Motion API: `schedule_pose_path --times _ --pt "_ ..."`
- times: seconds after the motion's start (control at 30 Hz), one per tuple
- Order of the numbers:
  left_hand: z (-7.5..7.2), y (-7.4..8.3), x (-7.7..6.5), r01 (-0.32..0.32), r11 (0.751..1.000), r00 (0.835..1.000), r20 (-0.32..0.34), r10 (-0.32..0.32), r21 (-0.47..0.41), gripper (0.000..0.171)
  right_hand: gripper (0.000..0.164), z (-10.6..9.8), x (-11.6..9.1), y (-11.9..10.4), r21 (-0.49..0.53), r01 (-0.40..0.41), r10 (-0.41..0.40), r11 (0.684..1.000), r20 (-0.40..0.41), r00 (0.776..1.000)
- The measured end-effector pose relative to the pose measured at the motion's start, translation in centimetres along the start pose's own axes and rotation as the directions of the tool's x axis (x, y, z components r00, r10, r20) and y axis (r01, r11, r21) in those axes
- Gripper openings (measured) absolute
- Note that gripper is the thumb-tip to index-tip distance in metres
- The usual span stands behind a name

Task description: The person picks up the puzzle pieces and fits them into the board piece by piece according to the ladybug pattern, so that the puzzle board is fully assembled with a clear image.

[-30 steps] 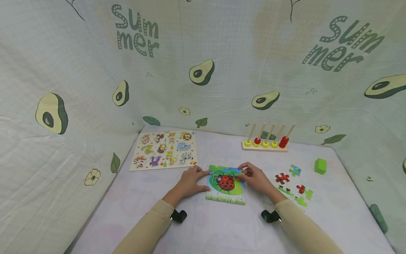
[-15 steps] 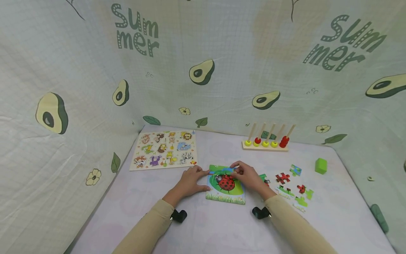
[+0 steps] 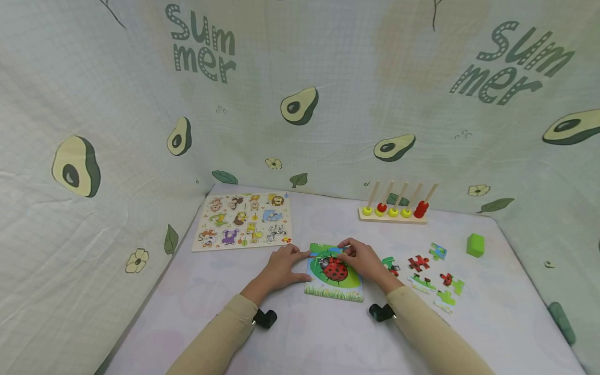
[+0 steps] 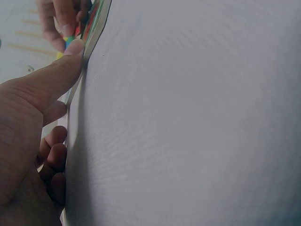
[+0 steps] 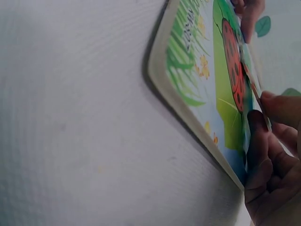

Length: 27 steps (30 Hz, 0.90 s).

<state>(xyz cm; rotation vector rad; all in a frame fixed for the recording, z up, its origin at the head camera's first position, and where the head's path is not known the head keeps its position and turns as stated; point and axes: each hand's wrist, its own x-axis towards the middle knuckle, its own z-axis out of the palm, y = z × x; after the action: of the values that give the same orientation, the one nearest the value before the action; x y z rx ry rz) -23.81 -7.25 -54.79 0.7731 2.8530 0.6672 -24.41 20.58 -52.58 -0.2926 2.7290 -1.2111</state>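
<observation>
A square ladybug jigsaw board (image 3: 333, 295) lies on the table between both hands. My left hand (image 3: 279, 270) stays at its left side; in the left wrist view the thumb (image 4: 61, 66) touches the board's edge. Over the upper right of the board, my right hand (image 3: 362, 261) pinches a jigsaw piece between thumb and fingers. The right wrist view shows this thin piece (image 5: 255, 85) edge-on and tilted just above the picture; much of it is hidden by the fingers. Whether it touches the board, I cannot tell.
Several loose jigsaw pieces (image 3: 419, 263) are scattered to the right of my right hand. A green block (image 3: 475, 245) sits farther right. At the back stand a peg counter (image 3: 392, 219) with yellow and red beads and, left, an animal puzzle board (image 3: 241, 221).
My right hand has moved left across the board's top with the jigsaw piece, more slowly lately. A loose piece beside its wrist has come into view. My left hand stays put.
</observation>
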Motion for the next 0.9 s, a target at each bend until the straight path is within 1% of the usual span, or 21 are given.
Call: schedule_pose_path --times 0.23,0.37,0.63,0.9 --pt "0.04 0.0 0.05 -0.003 1.0 1.0 0.0 0.003 0.0 0.077 0.027 0.15 0.01 -0.01 -0.053 0.015 -0.015 0.998 -0.018 1.0" --pt "0.04 0.0 0.02 -0.003 1.0 1.0 0.003 0.003 -0.002 0.077 0.03 0.22 -0.04 0.2 -0.092 0.049 -0.051 0.995 -0.024 0.998" --pt "0.08 -0.05 -0.07 0.0 1.0 1.0 0.001 0.0 -0.009 0.076 0.036 0.14 -0.3 0.23 -0.127 0.098 -0.096 0.987 0.017 0.995" --pt "0.06 -0.03 -0.05 -0.004 1.0 1.0 0.0 0.004 -0.004 0.076 0.032 0.35 -0.21 0.12 -0.161 0.119 -0.116 0.98 0.028 0.993"
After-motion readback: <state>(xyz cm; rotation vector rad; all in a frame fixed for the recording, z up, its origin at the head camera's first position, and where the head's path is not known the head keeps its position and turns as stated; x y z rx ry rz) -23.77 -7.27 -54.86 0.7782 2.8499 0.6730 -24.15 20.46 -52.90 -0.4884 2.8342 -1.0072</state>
